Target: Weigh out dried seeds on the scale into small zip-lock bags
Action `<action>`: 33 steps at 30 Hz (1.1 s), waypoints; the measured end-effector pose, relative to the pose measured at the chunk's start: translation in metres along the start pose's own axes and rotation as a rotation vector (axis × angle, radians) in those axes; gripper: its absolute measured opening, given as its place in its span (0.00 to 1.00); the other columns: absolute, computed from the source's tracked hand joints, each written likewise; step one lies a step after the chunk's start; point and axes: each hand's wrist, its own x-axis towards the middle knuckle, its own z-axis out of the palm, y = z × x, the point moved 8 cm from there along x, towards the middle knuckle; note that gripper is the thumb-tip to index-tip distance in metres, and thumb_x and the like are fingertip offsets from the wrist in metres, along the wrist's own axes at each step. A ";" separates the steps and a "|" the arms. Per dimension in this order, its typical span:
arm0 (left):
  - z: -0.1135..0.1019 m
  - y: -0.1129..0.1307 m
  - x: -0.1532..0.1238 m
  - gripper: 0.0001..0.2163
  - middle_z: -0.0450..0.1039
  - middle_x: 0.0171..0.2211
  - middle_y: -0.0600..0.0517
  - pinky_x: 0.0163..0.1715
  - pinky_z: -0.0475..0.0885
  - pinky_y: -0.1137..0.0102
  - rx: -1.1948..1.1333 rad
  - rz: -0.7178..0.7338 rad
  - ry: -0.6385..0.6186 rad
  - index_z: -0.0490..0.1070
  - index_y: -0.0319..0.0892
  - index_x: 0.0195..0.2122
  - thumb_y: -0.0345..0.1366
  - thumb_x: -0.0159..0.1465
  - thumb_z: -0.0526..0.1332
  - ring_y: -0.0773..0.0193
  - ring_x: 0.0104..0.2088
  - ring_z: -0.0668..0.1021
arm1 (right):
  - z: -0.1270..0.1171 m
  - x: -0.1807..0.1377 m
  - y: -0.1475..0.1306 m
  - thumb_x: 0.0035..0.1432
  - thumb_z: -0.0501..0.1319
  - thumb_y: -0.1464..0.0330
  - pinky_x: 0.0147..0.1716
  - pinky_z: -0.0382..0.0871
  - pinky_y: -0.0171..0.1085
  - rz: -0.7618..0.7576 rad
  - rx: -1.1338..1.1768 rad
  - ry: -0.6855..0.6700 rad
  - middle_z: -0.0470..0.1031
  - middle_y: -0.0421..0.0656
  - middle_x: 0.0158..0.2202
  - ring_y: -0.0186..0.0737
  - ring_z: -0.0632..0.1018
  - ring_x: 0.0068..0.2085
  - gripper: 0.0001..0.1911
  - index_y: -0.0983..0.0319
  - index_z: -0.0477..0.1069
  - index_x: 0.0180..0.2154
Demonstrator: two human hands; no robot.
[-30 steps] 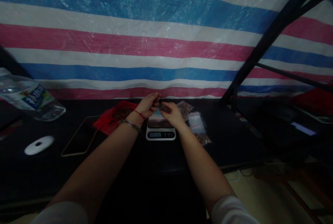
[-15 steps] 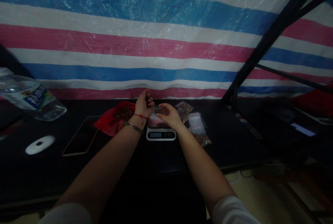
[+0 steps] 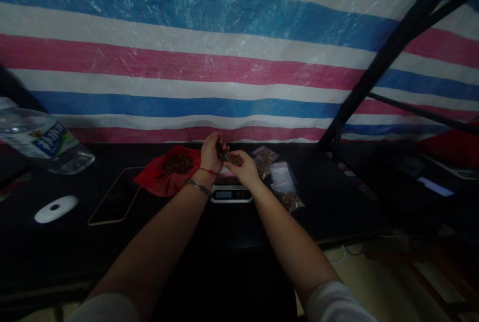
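Observation:
My left hand (image 3: 212, 151) is cupped shut around some small dark bits, held just above a small digital kitchen scale (image 3: 231, 192). My right hand (image 3: 241, 165) pinches a small clear plastic bag (image 3: 231, 158) right beside the left fingers, over the scale. A red plastic bag (image 3: 167, 172) with a heap of dark brown bits lies open to the left of the scale. Small clear zip bags (image 3: 281, 178), some filled with the same dark stuff, lie to the right.
On the dark table (image 3: 187, 227), a phone or tablet (image 3: 112, 202) lies flat left of the red bag, with a white round disc (image 3: 55, 209) further left. A water bottle (image 3: 41, 140) lies at the far left. A striped tarp (image 3: 224, 53) hangs behind; a black metal frame (image 3: 374, 78) stands at right.
My left hand drew back from the small bag, then came to it again over the scale. The right hand stayed over the scale holding the bag.

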 end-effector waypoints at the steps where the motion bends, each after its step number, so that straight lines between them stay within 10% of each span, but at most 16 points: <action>1: 0.000 -0.001 0.000 0.11 0.60 0.20 0.60 0.21 0.68 0.75 -0.001 -0.005 -0.001 0.67 0.42 0.29 0.41 0.54 0.67 0.74 0.18 0.66 | 0.000 0.000 0.000 0.44 0.69 0.66 0.42 0.73 0.40 -0.004 0.002 -0.003 0.77 0.42 0.38 0.40 0.79 0.38 0.17 0.60 0.72 0.38; 33: 0.007 0.013 -0.004 0.08 0.73 0.23 0.55 0.18 0.70 0.75 0.291 0.090 0.034 0.72 0.40 0.28 0.39 0.55 0.66 0.67 0.20 0.76 | 0.008 -0.004 -0.002 0.44 0.70 0.65 0.46 0.74 0.41 0.069 0.132 -0.080 0.80 0.44 0.39 0.41 0.81 0.41 0.19 0.60 0.74 0.40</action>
